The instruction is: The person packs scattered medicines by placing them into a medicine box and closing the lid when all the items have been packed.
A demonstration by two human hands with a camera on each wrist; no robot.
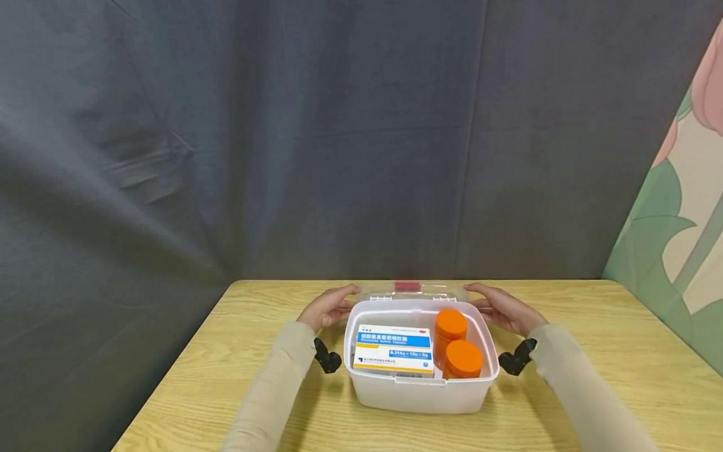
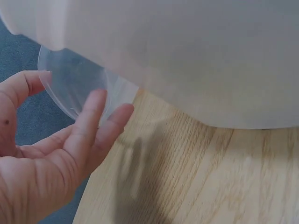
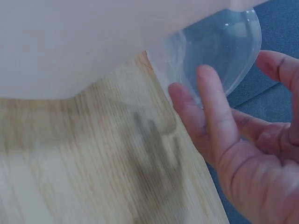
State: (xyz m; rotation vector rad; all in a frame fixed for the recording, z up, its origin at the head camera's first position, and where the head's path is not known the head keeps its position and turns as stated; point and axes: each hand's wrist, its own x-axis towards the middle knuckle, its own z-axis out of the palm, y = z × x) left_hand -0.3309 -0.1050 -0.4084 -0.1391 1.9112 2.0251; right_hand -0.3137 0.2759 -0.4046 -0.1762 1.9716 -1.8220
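Note:
A white plastic box (image 1: 418, 397) stands on the table with its clear lid (image 1: 435, 290) folded back behind it. Inside lie a blue-and-white medicine carton (image 1: 393, 349) on the left and two orange-capped bottles (image 1: 451, 324) on the right. My left hand (image 1: 327, 306) grips the left end of the lid, thumb (image 2: 35, 81) at the rim and fingers against its underside. At the opposite end, my right hand (image 1: 504, 309) holds the lid the same way, its thumb (image 3: 275, 63) on the curved edge.
The wooden table (image 1: 226, 370) ends just behind the lid, where a dark grey curtain (image 1: 361, 157) hangs. A floral panel (image 1: 678, 238) borders the right side. Each wrist wears a black camera mount (image 1: 327, 356).

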